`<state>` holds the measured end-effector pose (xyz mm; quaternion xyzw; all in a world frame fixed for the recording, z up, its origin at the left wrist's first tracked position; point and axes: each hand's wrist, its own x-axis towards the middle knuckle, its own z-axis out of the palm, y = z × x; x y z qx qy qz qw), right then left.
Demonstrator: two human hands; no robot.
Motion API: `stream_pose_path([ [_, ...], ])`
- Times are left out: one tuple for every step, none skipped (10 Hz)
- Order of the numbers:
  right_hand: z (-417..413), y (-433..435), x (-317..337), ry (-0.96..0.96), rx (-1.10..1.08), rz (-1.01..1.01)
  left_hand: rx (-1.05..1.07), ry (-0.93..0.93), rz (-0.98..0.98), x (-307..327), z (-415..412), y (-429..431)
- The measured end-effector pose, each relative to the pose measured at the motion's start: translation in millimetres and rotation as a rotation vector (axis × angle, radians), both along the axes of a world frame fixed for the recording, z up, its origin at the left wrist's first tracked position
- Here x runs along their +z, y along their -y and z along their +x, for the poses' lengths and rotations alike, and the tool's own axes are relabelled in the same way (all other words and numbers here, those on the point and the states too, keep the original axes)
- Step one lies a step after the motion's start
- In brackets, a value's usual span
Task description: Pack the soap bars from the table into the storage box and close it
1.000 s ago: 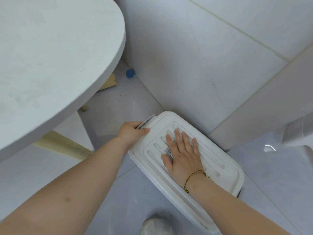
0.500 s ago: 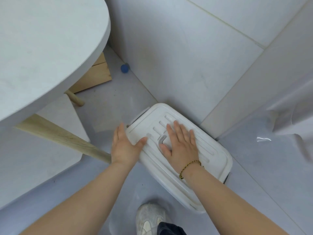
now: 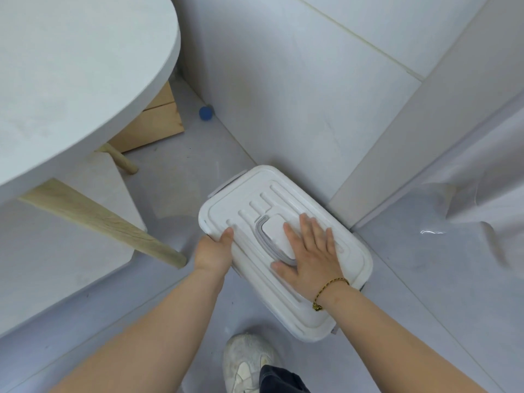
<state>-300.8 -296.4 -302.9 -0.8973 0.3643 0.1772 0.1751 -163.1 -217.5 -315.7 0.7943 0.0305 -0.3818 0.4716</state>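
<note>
A white storage box (image 3: 309,316) stands on the floor in the corner against the wall, with its ribbed lid on top. A grey handle (image 3: 265,243) lies flat in the lid's middle. My left hand (image 3: 214,251) grips the lid's near-left edge, thumb on top and fingers hidden under the rim. Flat on the lid, fingers spread, lies my right hand (image 3: 313,252), just right of the handle. No soap bars are visible; the box's inside is hidden.
A round white table (image 3: 71,80) with wooden legs (image 3: 113,225) overhangs at the left. A small blue ball (image 3: 205,112) lies by the wall. My white shoe (image 3: 246,361) is just in front of the box. Clear plastic sheeting (image 3: 467,222) hangs at the right.
My left hand slid from the box's far-left latch down to the near-left edge of the lid. My right hand shifted right, uncovering the handle. The view pulled back.
</note>
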Motion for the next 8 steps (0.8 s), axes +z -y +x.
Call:
stream_pose_path([
  [15, -2, 3, -0.019, 0.05, 0.056, -0.074, 0.055, -0.003, 1, 27, 11],
  [39, -5, 5, -0.058, 0.076, 0.075, -0.181, 0.1, 0.037, -4, 63, 26],
  [63, -5, 1, -0.076, 0.085, 0.049, -0.273, 0.116, 0.046, -5, 88, 38],
  [81, 1, -2, -0.098, 0.091, 0.044, -0.331, 0.212, 0.048, -9, 94, 43],
  [88, 3, 0, -0.111, 0.085, 0.045, -0.521, 0.492, 0.166, -7, 80, 31],
  [88, 4, 4, -0.147, 0.088, 0.052, -0.81, 0.655, 0.346, 0, 69, 10],
  [83, 6, 20, -0.154, 0.064, 0.124, -1.023, 0.725, 0.493, 17, 62, -8],
  [63, -5, 43, -0.17, 0.065, 0.167, -1.17, 0.809, 0.567, 42, 52, -29],
])
